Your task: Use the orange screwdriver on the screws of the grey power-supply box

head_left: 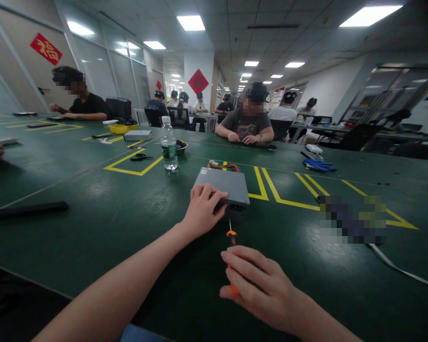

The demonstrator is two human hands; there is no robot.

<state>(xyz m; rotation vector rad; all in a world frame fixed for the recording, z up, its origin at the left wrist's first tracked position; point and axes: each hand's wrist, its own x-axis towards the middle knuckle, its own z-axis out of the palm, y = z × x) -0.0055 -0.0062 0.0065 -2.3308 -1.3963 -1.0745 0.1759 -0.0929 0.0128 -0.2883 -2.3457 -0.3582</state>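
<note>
A grey metal computer power supply (225, 184) lies on the green table, its cable bundle (223, 165) coming out at the far side. My left hand (206, 209) grips its near left corner, fingers on the top and side. In my right hand (258, 280) is an orange and black screwdriver (231, 237), held by the handle between thumb and fingers. Its thin shaft points away from me at the near face of the power supply, beside the dark socket. Whether the tip touches a screw there is too small to tell.
Beyond my left hand stand a water bottle (169, 147) and a small bowl (180, 148). A blue glove (319, 165) lies to the right, above a blurred dark object with a white cable (403, 268). A black bar (28, 210) lies left. Another person (248, 121) sits opposite.
</note>
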